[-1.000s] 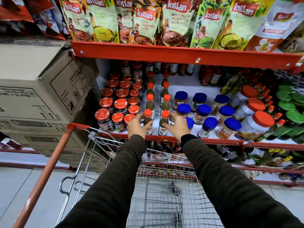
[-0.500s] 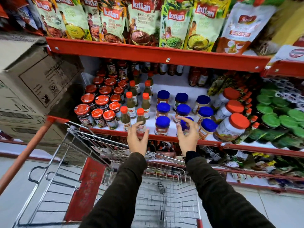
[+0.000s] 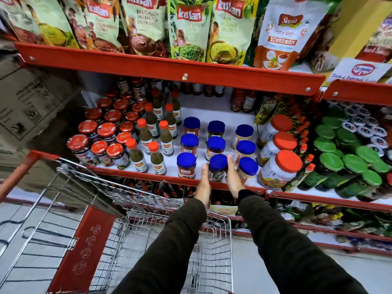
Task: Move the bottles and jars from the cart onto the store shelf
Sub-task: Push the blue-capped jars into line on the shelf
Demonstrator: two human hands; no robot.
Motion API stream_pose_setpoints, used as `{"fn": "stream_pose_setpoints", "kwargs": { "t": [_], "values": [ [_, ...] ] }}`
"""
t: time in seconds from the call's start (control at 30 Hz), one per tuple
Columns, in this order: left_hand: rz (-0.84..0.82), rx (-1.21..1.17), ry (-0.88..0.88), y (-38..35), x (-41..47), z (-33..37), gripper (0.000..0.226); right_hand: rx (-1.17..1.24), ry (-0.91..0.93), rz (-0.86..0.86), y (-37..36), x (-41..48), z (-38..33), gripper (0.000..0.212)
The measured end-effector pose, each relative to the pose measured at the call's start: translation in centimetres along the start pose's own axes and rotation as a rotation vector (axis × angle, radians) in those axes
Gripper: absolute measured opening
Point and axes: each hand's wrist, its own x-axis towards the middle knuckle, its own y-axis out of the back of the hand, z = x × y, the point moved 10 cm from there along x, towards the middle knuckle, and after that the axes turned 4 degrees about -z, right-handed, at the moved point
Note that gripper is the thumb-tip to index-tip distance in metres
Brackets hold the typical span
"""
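The blue-lidded jar (image 3: 217, 167) stands upright at the front edge of the shelf (image 3: 254, 188), in the middle column of blue-lidded jars. My two hands flank it. My left hand (image 3: 204, 184) lies flat with fingers straight, palm turned toward the jar's left side; my right hand (image 3: 233, 180) lies the same way against its right side. Neither grip is curled round the glass: both hands are spread flat, pressing or nearly pressing the jar between the palms, and I cannot tell whether they truly touch it.

Just left of it stands another blue-lidded jar (image 3: 186, 167), and just right a third (image 3: 247, 170). Further left are green sauce bottles (image 3: 157, 159) with orange caps, then small red-lidded jars (image 3: 101, 150). To the right stand big white jars (image 3: 280, 169) with orange lids. My dark sleeves reach over the wire cart (image 3: 214, 247) below.
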Motion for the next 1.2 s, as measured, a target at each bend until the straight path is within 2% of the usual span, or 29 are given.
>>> {"fn": "stream_pose_setpoints", "kwargs": {
  "t": [0.17,0.23,0.3,0.33,0.37,0.4,0.47,0.53,0.63,0.73,0.83,0.9,0.97,1.0,1.1,1.2],
  "values": [
    [-0.046,0.029,-0.039,0.6,0.6,-0.1,0.085,-0.009,-0.015,-0.027,0.2,-0.8,0.6,0.071],
    [-0.053,0.037,-0.013,0.4,0.7,0.5,0.092,-0.040,0.002,-0.042,-0.7,-1.5,0.4,0.074],
    [-0.214,0.095,0.013,-1.9,0.8,1.0,0.115,-0.052,-0.103,-0.054,-3.1,-1.8,1.8,0.080],
    [-0.307,0.129,0.023,-3.3,0.2,1.4,0.114,-0.016,-0.190,-0.076,-4.2,-1.9,3.3,0.091],
    [-0.316,0.117,0.006,-3.4,0.4,1.5,0.109,0.034,-0.212,-0.135,-5.1,-2.5,4.2,0.099],
    [-0.207,0.104,-0.034,-1.7,1.1,1.5,0.100,0.067,-0.208,-0.132,-4.9,-2.6,4.5,0.100],
    [-0.001,0.127,-0.052,1.6,1.4,0.9,0.084,0.010,-0.105,-0.031,-3.0,-2.6,2.2,0.081],
    [-0.004,0.157,-0.036,2.6,2.0,-0.2,0.085,-0.009,0.003,-0.049,-1.3,-3.4,0.3,0.073],
    [-0.018,0.181,-0.078,2.4,2.2,0.2,0.081,-0.030,-0.005,-0.092,-1.1,-3.1,0.9,0.082],
    [0.018,0.169,-0.096,2.8,2.1,0.1,0.083,-0.035,0.028,-0.076,-1.0,-2.9,1.4,0.082],
    [0.198,0.208,-0.176,3.7,1.1,-0.4,0.068,0.030,0.060,0.117,1.4,-3.8,2.7,0.062],
    [0.360,0.146,-0.223,4.3,-0.1,-1.3,0.051,0.093,0.106,0.279,3.4,-5.0,3.7,0.038],
    [0.435,0.072,-0.213,4.0,-0.9,-2.3,0.039,0.134,0.146,0.402,5.3,-6.4,4.1,0.029],
    [0.417,0.047,-0.205,3.3,-0.9,-2.6,0.039,0.145,0.161,0.440,6.1,-6.9,4.2,0.029],
    [0.219,0.052,-0.180,-0.5,0.7,-2.6,0.046,0.131,0.183,0.476,8.0,-7.2,4.0,0.034],
    [0.094,0.092,-0.131,-3.9,2.5,-2.3,0.057,0.138,0.127,0.409,8.5,-6.6,3.9,0.052]
  ]
}}
